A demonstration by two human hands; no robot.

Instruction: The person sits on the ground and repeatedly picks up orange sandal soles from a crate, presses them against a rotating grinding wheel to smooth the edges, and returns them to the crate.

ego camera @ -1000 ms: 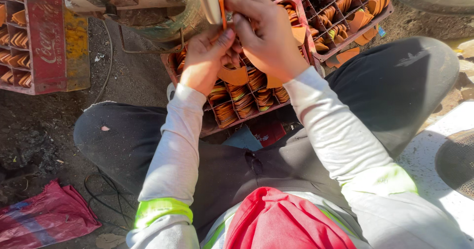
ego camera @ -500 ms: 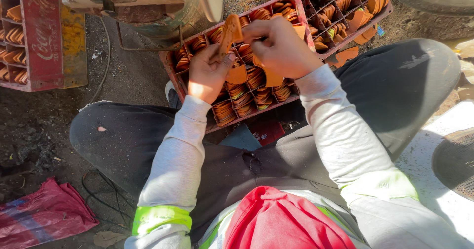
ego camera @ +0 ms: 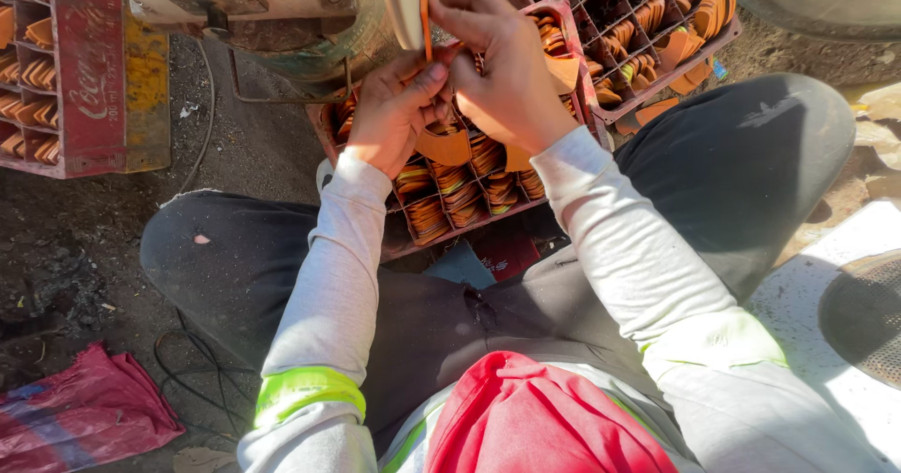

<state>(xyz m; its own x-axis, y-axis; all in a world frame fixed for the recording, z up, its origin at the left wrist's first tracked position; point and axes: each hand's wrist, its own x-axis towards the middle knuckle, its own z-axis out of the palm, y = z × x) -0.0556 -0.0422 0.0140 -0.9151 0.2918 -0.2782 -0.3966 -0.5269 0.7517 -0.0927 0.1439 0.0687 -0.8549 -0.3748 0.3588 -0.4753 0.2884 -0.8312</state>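
I sit on the ground with a red compartment crate between my knees, full of stacked orange-brown flat pieces. My left hand and my right hand are raised together over the crate, pinching a thin orange piece on edge against a pale wheel of a machine. Another curved orange-brown piece hangs under my hands; I cannot tell which hand holds it.
A second red crate with more orange pieces lies at upper right. A third red crate stands at the left. A metal machine body sits ahead. A red cloth and black cable lie on the dirt.
Both hands rose from the crate back up to the pale wheel, carrying the thin orange piece with them.
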